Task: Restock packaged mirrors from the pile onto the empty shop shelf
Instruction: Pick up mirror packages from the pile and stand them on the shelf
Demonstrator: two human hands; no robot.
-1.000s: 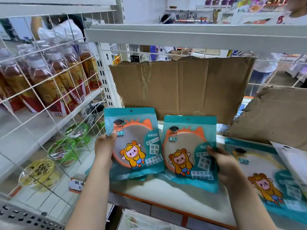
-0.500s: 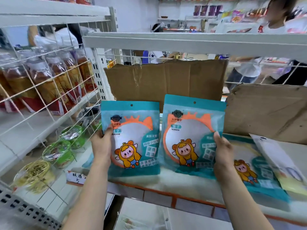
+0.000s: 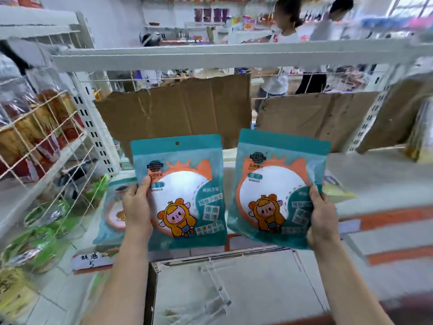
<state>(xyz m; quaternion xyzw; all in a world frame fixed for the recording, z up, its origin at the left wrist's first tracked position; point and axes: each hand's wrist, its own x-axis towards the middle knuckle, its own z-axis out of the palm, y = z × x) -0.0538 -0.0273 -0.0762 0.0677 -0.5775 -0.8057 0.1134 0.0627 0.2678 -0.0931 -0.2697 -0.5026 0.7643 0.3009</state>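
Watching the head cam from my desk: my left hand (image 3: 137,207) grips one packaged mirror, call it the left pack (image 3: 187,184), thumb over the front at its left edge, fingers behind. My right hand (image 3: 322,214) grips the right pack (image 3: 276,184) the same way at its right edge. Both packs are upright, faces toward me, side by side with a narrow gap, held up at the front edge of the shelf (image 3: 379,184). Can't tell if their bottoms touch it.

> ok, what's around? anything in the way?

Two torn cardboard sheets stand along the back of the shelf. One cardboard sheet (image 3: 178,113) is right behind the left pack, and the second cardboard sheet (image 3: 311,118) is behind and to the right of the right pack. A third mirror pack (image 3: 112,214) lies flat on the shelf, half hidden by my left wrist. A yellow packet (image 3: 338,191) lies just right of the right pack, partly covered by it. The upper shelf board (image 3: 210,56) runs across overhead. On the left there's a wire divider (image 3: 50,127), with blurry bottles (image 3: 25,137) and green-lidded cups (image 3: 44,212) beyond it. A handwritten price label (image 3: 90,260) sits below my left hand. A person in a white top (image 3: 287,22) stands in the aisle behind.
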